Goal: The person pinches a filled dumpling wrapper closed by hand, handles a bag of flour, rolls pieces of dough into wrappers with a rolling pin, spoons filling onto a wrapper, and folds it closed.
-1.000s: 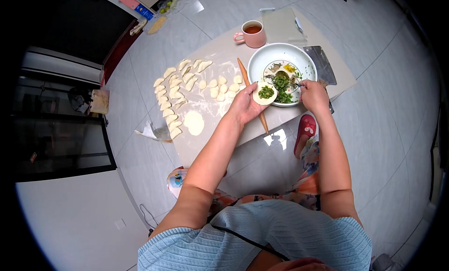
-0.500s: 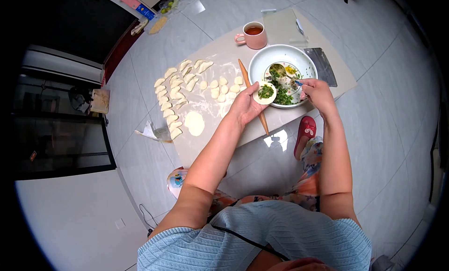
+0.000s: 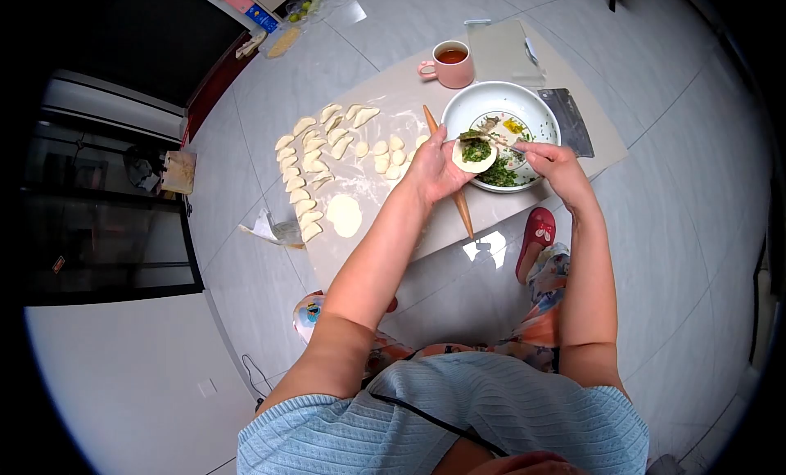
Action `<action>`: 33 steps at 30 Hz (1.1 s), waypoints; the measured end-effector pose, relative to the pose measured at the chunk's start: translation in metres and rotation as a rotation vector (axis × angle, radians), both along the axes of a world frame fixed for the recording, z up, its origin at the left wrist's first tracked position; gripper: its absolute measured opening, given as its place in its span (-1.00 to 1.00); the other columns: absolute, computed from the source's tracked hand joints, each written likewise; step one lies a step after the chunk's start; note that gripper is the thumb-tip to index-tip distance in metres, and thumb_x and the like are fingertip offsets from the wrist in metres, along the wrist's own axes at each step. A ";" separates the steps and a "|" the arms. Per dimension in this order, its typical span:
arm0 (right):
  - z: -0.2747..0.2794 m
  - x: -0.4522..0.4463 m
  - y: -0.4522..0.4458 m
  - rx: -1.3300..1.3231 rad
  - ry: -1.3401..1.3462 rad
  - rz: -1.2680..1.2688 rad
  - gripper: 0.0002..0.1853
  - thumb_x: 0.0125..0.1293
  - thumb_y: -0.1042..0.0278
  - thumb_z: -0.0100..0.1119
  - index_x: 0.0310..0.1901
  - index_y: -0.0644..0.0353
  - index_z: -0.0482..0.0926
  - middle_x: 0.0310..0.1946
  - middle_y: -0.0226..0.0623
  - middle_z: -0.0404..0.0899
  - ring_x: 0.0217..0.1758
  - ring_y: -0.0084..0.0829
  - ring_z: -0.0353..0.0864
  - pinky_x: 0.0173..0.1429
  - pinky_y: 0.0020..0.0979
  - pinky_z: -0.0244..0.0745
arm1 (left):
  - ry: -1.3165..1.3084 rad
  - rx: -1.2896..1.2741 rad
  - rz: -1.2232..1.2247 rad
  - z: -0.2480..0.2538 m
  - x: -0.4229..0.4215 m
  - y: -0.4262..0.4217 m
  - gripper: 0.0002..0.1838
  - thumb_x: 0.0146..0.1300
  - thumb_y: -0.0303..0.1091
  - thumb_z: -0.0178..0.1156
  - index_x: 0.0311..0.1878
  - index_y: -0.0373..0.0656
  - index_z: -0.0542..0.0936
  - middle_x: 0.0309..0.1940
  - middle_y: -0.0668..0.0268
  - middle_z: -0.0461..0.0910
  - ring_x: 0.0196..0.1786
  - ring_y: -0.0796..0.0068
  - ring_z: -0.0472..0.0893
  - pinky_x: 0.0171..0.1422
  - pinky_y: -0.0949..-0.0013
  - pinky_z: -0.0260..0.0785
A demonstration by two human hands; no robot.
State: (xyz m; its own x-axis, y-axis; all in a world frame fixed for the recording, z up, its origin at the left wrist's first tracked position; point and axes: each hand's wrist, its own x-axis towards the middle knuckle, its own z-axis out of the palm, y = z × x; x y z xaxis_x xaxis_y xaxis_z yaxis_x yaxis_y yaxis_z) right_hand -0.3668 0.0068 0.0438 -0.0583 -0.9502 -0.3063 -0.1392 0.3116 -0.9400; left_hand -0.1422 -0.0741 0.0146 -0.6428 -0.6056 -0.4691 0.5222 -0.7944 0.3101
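On my left hand [image 3: 440,168] rests a round dumpling wrapper [image 3: 467,164] with chopped green filling [image 3: 476,151] heaped in its middle. My right hand [image 3: 555,169] grips a spoon [image 3: 499,140] by its handle, and the spoon's bowl is at the upper edge of the filling. Both hands are at the near side of a white bowl [image 3: 542,106], which contains more green filling [image 3: 498,177] and something yellow. A wooden rolling pin [image 3: 462,211] lies on the table beside the bowl, partly hidden by my left hand and wrist.
Folded dumplings [image 3: 313,160] stand in rows on the left of the floured table [image 3: 360,246]. Nearby are small dough pieces [image 3: 382,162] and a flat wrapper [image 3: 344,215]. A pink mug [image 3: 452,69], a clear lid [image 3: 498,53] and a dark scraper [image 3: 566,121] surround the bowl.
My right hand has brought the spoon from inside the bowl to the wrapper. The filling heap on the wrapper looks larger. The whole view has shifted slightly.
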 end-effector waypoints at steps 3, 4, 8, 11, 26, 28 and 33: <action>0.000 0.000 0.001 -0.035 0.074 0.032 -0.72 0.41 0.48 0.14 0.08 0.19 0.72 0.02 -0.27 0.72 0.07 -0.51 0.62 0.24 -0.48 0.46 | 0.006 0.014 0.006 0.004 0.002 -0.001 -0.21 0.61 0.14 -0.45 0.41 -0.54 0.22 0.38 -0.12 0.37 0.42 -0.02 0.42 0.54 -0.01 0.26; -0.001 0.000 0.001 -0.062 0.123 0.052 -0.73 0.39 0.49 0.16 0.07 0.19 0.72 0.03 -0.26 0.72 0.08 -0.49 0.62 0.25 -0.47 0.46 | 0.021 0.016 0.004 0.005 0.002 -0.001 -0.21 0.61 0.14 -0.46 0.41 -0.53 0.22 0.38 -0.12 0.37 0.42 -0.03 0.42 0.54 -0.01 0.26; -0.007 0.000 0.000 -0.086 0.173 0.042 -0.74 0.36 0.50 0.18 0.04 0.21 0.73 0.03 -0.23 0.72 0.08 -0.45 0.63 0.24 -0.46 0.47 | 0.078 0.050 0.004 0.005 0.005 -0.003 -0.22 0.62 0.12 -0.47 0.41 -0.53 0.21 0.39 -0.12 0.36 0.43 -0.03 0.40 0.55 -0.02 0.25; -0.004 -0.001 -0.001 -0.045 0.206 0.054 -0.74 0.35 0.51 0.19 0.04 0.22 0.73 0.03 -0.21 0.72 0.08 -0.43 0.64 0.24 -0.45 0.47 | 0.131 0.107 0.036 0.004 0.007 -0.004 -0.23 0.62 0.12 -0.48 0.43 -0.50 0.20 0.40 -0.13 0.34 0.44 -0.03 0.39 0.56 -0.02 0.23; -0.038 -0.018 -0.006 -0.148 0.349 -0.213 -0.75 0.35 0.42 0.19 0.01 0.18 0.73 -0.08 -0.12 0.73 0.00 -0.31 0.68 0.15 -0.38 0.51 | 0.176 -0.020 0.133 -0.009 0.004 0.004 -0.33 0.62 0.03 -0.43 0.49 -0.37 0.16 0.44 -0.08 0.28 0.46 -0.07 0.36 0.51 -0.04 0.30; -0.037 -0.010 0.000 -0.178 0.901 -0.197 -0.78 0.31 0.39 0.18 -0.07 0.13 0.75 -0.13 -0.02 0.70 -0.01 -0.08 0.67 0.13 -0.21 0.54 | 0.217 -0.031 0.149 -0.011 0.003 0.006 -0.33 0.62 0.02 -0.43 0.49 -0.38 0.16 0.44 -0.09 0.28 0.46 -0.07 0.35 0.52 -0.03 0.29; -0.035 0.000 0.005 -0.138 1.105 -0.059 -0.78 0.25 0.40 0.14 -0.14 0.09 0.74 -0.16 -0.05 0.70 -0.02 -0.04 0.67 0.11 -0.07 0.52 | 0.293 -0.057 0.183 -0.005 -0.001 0.018 -0.35 0.62 -0.01 -0.42 0.49 -0.38 0.15 0.44 -0.11 0.27 0.46 -0.05 0.35 0.55 0.00 0.25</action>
